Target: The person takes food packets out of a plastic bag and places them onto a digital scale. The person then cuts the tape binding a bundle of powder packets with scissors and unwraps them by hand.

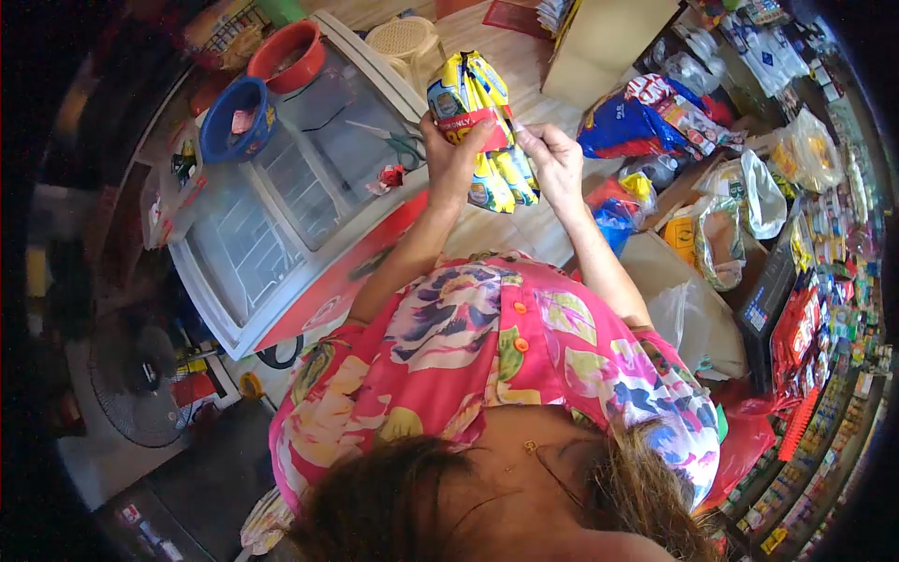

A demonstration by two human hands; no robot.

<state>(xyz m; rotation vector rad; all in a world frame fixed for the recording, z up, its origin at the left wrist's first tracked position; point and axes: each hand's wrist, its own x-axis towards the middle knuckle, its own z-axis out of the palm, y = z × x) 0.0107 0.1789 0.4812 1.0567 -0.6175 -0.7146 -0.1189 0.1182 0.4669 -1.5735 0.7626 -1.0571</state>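
A bundle of yellow packets (468, 86) with a red printed band round its middle is held up in front of my body, over the floor. My left hand (453, 155) grips the bundle from its left side, thumb across the red band. At the bundle's right edge, my right hand (554, 161) has its thumb and index finger pinched together by the band's end. What lies between those fingertips is too small to make out. The lower packets hang below the band, between the two hands.
A glass-topped freezer (309, 187) at the left bears a blue basin (236, 120), a red basin (287, 56) and scissors (398, 140). Behind it is a beige stool (405, 42). Bags and a blue-red pack (623, 122) lie at the right, beside packed shelves. A fan (140, 384) stands lower left.
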